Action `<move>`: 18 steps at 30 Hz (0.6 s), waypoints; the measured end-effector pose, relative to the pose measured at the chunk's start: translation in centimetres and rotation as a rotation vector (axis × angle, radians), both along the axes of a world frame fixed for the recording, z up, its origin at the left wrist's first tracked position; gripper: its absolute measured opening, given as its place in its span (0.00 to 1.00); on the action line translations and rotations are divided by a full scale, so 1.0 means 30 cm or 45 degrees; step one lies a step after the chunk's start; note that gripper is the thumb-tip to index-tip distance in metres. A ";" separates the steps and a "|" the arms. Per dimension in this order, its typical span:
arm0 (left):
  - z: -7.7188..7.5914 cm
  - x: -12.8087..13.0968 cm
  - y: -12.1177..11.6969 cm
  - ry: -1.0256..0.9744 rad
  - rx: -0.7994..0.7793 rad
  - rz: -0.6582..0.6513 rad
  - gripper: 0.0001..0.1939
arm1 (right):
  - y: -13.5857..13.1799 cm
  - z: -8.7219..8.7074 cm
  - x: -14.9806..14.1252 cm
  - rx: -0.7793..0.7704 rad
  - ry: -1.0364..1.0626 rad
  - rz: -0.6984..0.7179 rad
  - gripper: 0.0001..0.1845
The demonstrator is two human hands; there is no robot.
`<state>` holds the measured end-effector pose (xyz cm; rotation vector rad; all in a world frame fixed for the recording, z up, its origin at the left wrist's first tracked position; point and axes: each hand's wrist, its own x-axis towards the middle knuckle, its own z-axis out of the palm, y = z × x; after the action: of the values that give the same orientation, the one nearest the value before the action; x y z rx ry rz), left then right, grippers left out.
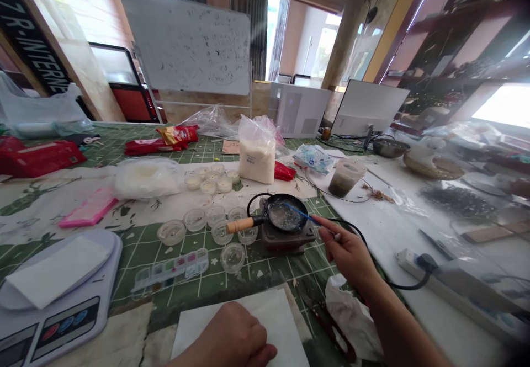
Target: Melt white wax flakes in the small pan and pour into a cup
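Observation:
My right hand (343, 243) pinches a thin blue stick (300, 211), its far end dipped in a small black frying pan (285, 221). Pale, whitish bits lie in the pan, partly melted or wet by the look of them. The pan rests on a small square hot plate (285, 240), its wooden handle (240, 225) pointing left. On a white sheet of paper (285, 323) at the near edge lies my left hand (234, 334), fingers curled in; whether anything is inside them is hidden.
Clear round cups (232, 258) stand left of the hot plate, behind a pill-type box (174, 267). Further back are filled cups (209, 186) and a bag of white granules (256, 160). A scale (103, 278) is at left; scissors (331, 323), crumpled tissue (351, 312) and a power strip (414, 262) at right.

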<state>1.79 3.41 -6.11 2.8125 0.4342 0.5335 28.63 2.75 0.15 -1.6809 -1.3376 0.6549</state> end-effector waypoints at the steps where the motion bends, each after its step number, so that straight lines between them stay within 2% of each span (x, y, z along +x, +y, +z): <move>1: 0.001 0.000 0.001 -0.003 -0.003 -0.002 0.18 | -0.001 0.001 -0.002 -0.037 0.011 0.090 0.31; 3: 0.003 0.001 0.000 -0.018 -0.004 -0.003 0.19 | -0.005 0.005 -0.005 -0.104 0.061 0.251 0.31; 4: 0.004 0.001 -0.001 -0.029 -0.004 -0.002 0.19 | -0.007 0.008 -0.003 -0.105 0.086 0.255 0.32; 8: -0.003 0.001 -0.002 -0.058 0.002 -0.011 0.21 | -0.011 0.016 0.014 0.073 0.077 -0.133 0.32; 10: -0.008 0.001 0.000 -0.052 0.003 -0.009 0.22 | -0.016 0.016 0.019 0.100 0.020 -0.128 0.31; 13: -0.009 0.000 0.002 -0.027 0.010 -0.005 0.21 | -0.025 0.019 0.018 0.086 -0.045 0.037 0.28; 17: -0.008 -0.001 0.000 -0.005 0.024 0.002 0.20 | -0.034 0.032 0.016 0.174 -0.114 -0.208 0.27; 18: -0.009 -0.001 -0.002 -0.004 0.024 0.002 0.20 | -0.035 0.035 0.016 0.171 -0.115 -0.194 0.26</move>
<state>1.75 3.36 -6.37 2.8292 0.4330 0.5454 29.13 1.70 1.20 -1.7003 -1.2717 0.3963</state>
